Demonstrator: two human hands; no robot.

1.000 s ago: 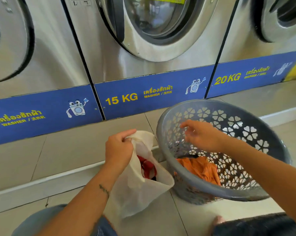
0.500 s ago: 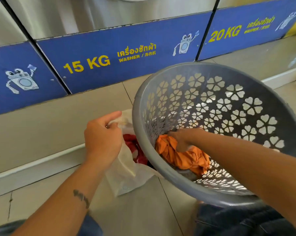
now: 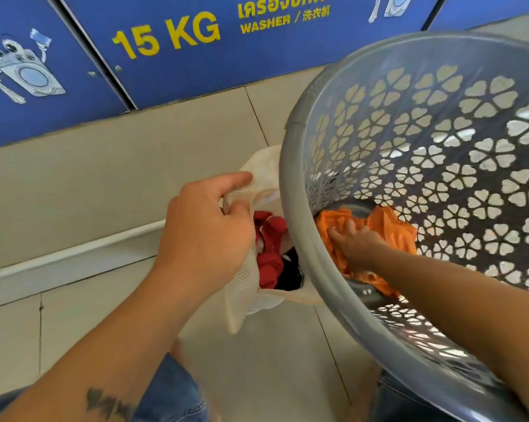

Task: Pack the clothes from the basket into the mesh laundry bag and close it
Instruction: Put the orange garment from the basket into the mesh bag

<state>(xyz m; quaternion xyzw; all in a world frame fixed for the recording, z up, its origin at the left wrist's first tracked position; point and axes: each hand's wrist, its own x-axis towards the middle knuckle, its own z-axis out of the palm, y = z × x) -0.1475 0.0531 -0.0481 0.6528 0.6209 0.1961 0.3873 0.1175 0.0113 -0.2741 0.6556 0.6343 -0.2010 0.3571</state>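
Observation:
A grey plastic basket (image 3: 296, 190) with flower-shaped holes stands tilted on the floor at the right. An orange garment (image 3: 388, 226) lies crumpled at its bottom. My right hand (image 3: 354, 242) reaches down inside the basket and closes its fingers on that orange cloth. Left of the basket sits a cream mesh laundry bag (image 3: 245, 278), its mouth held up by my left hand (image 3: 205, 226), which pinches the rim. A red garment (image 3: 269, 251) and something dark show inside the bag.
Blue washer panels (image 3: 172, 35) marked 15 KG run along the back, above a beige tiled step (image 3: 105, 166) with a pale edge strip. My knees in blue jeans (image 3: 172, 391) are at the bottom. Bare floor tile lies between them.
My right hand has gone from the basket rim down to the bottom and taken hold of the orange garment. The view has dipped closer. My left hand keeps holding the bag open.

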